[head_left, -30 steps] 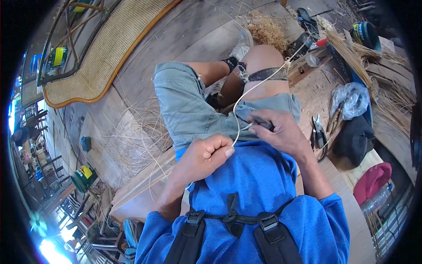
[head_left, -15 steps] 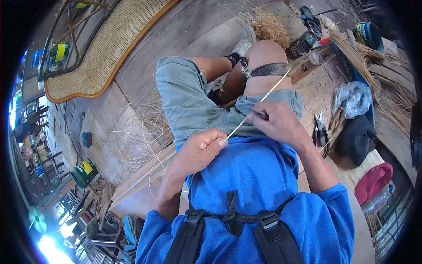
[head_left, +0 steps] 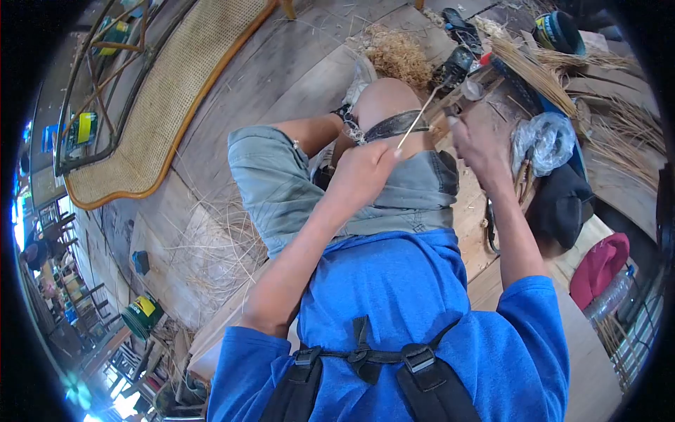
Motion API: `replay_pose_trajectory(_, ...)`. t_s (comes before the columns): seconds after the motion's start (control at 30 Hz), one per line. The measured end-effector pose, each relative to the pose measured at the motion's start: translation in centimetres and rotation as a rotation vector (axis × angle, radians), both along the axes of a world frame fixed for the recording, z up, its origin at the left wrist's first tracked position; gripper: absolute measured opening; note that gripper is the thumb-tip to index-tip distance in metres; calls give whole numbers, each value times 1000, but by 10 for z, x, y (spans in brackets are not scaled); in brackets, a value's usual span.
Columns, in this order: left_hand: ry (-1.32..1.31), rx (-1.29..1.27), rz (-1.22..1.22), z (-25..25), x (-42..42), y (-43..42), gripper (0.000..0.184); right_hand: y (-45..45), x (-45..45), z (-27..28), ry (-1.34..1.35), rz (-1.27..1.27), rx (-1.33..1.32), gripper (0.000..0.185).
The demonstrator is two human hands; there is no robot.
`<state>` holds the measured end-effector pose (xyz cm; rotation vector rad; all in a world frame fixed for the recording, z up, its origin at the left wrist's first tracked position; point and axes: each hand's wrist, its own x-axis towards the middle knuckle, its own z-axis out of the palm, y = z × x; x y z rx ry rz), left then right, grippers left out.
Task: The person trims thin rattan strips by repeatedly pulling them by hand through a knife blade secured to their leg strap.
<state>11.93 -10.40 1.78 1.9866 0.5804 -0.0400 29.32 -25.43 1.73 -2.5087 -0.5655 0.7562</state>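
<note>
Pinched in my left hand [head_left: 365,171], above the shorts, is a thin pale strip [head_left: 416,124]. The strip slants up past the dark band [head_left: 394,125] around my bare knee. My right hand [head_left: 484,149] is blurred, beside a wooden block [head_left: 441,126] right of the knee. A small dark shape lies at its fingertips; whether the hand holds it cannot be made out. A clear cup-like piece [head_left: 472,90] sits just above that hand.
Loose strands [head_left: 221,246] lie on the floor at left, below a woven cane panel [head_left: 155,105]. Curly shavings [head_left: 399,56] lie beyond the knee. On the right are bundled strips [head_left: 531,74], a plastic bag [head_left: 548,141], a black cap [head_left: 560,204] and a red cloth [head_left: 598,271].
My left hand has moved up and right with the strip. My right hand has gone up and right, away from the strip, toward the block. The view has shifted slightly.
</note>
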Motion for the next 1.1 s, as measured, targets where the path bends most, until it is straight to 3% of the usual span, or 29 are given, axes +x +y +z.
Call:
replay_pose_trajectory(0.07, -7, 4, -28, -3, 26, 2, 36, -5, -4, -31, -255, 207, 59, 36)
replay_pose_trajectory(0.17, 30, 24, 7, -9, 40, 0, 38, 9, -24, -21, -174, 205, 151, 37)
replay_pose_trajectory(0.3, 36, -46, 2, -16, 24, 0, 33, 32, -46, 7, -180, 265, -193, 35)
replay_pose_trajectory(0.5, 238, -264, -32, 27, -104, 19, 34, 32, -45, -9, -131, 196, -47, 33)
replay_pose_trajectory(0.57, 509, -280, -26, 53, -165, 26, 32, 31, -44, -22, -92, 173, -20, 33)
replay_pose_trajectory(0.63, 605, -213, 2, 69, -224, 23, 33, 33, -47, -22, -92, 167, 3, 33)
replay_pose_trajectory(0.73, 695, -65, -41, 80, -233, 15, 34, 40, -50, -6, -95, 180, -2, 34)
replay_pose_trajectory(0.83, 451, 403, -270, 58, -203, 27, 30, 41, -46, 1, -35, 195, -54, 34)
replay_pose_trajectory(0.9, 412, 383, -97, 61, -141, 35, 31, 37, -46, -1, -32, 197, -46, 34)
replay_pose_trajectory(0.97, 257, 152, 105, 49, -76, 35, 36, 34, -49, 1, -45, 194, -63, 34)
replay_pose_trajectory(1.1, 205, 278, 24, 1, 23, 15, 44, 34, -49, -1, -40, 166, -37, 33)
